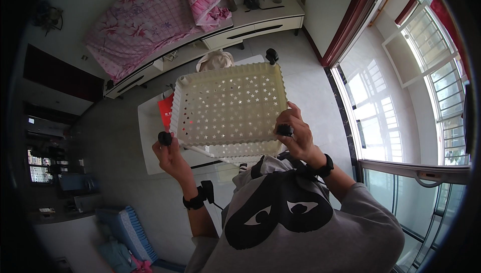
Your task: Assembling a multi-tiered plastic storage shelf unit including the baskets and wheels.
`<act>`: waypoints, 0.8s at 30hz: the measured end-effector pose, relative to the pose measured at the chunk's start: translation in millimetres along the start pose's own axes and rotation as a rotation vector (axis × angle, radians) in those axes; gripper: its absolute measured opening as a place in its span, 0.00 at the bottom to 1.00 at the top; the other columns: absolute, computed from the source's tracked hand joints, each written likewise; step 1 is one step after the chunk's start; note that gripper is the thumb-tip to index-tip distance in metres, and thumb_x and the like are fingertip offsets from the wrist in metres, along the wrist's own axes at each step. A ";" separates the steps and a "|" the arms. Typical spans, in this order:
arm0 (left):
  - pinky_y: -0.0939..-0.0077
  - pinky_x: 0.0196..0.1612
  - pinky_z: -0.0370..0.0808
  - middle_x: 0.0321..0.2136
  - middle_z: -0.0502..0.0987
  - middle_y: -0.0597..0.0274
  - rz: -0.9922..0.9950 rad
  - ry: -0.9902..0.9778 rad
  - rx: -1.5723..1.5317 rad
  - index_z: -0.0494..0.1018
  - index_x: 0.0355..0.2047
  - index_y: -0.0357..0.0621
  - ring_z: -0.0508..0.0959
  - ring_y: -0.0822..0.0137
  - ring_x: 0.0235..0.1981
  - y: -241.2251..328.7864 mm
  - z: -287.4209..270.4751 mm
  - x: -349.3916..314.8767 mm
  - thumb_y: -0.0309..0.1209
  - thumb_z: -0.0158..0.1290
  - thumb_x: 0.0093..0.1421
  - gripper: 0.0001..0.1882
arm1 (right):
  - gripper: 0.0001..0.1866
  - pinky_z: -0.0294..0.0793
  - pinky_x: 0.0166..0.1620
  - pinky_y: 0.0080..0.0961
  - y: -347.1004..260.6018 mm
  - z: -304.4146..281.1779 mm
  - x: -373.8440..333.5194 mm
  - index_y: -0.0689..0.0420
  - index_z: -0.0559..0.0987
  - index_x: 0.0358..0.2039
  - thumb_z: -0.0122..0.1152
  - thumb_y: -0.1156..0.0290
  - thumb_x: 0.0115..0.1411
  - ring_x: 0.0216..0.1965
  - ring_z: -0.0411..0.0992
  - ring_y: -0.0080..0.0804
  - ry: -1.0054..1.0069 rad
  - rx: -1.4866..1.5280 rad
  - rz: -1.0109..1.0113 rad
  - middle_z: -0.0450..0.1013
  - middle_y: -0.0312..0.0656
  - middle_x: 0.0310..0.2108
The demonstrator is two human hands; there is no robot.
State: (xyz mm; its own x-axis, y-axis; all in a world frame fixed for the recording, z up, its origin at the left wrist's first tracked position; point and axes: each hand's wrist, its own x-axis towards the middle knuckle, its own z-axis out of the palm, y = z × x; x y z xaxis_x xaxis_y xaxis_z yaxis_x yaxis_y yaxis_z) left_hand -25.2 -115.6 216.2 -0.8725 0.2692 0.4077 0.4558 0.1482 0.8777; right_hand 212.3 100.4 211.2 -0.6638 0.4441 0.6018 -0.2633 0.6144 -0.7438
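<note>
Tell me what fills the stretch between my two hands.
The head view shows it: the star-holed rack spans from your left hand to your right hand, with a black caster by each hand.

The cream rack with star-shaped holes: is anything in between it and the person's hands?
Nothing visible is in the way. The left hand holds the rack at its near left corner, by a black caster; the right hand grips its right side, beside another caster.

The rack point(228, 106) blocks the way down to the table point(148, 140); there is passing room between rack and door frame point(345, 22).
</note>
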 end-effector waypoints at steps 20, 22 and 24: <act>0.75 0.48 0.68 0.40 0.65 0.61 0.106 -0.160 0.061 0.73 0.39 0.34 0.71 0.70 0.41 -12.5 -28.3 -0.2 0.23 0.49 0.63 0.06 | 0.14 0.56 0.60 0.44 -13.3 -8.0 27.8 0.61 0.74 0.40 0.65 0.76 0.52 0.38 0.72 0.35 -0.184 -0.118 0.075 0.74 0.40 0.35; 0.76 0.46 0.68 0.40 0.65 0.61 0.094 -0.163 0.059 0.73 0.39 0.34 0.70 0.70 0.40 -10.8 -29.8 -0.7 0.24 0.48 0.64 0.07 | 0.15 0.56 0.59 0.44 -15.8 -3.4 25.6 0.61 0.74 0.40 0.65 0.76 0.51 0.38 0.73 0.35 -0.177 -0.136 0.075 0.74 0.40 0.34; 0.77 0.44 0.68 0.39 0.65 0.61 0.085 -0.161 0.055 0.73 0.38 0.35 0.70 0.71 0.40 -9.5 -27.8 -0.8 0.25 0.48 0.64 0.07 | 0.15 0.58 0.59 0.43 -15.9 0.3 25.3 0.61 0.74 0.40 0.65 0.77 0.52 0.37 0.73 0.34 -0.140 -0.174 0.042 0.75 0.40 0.34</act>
State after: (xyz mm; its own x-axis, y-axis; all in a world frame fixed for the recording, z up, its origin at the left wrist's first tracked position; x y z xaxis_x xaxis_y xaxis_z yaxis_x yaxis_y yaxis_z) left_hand -33.8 -143.7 214.6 -0.7928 0.4315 0.4304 0.5398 0.1694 0.8246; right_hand 199.5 101.8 238.2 -0.7658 0.3843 0.5155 -0.1162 0.7058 -0.6988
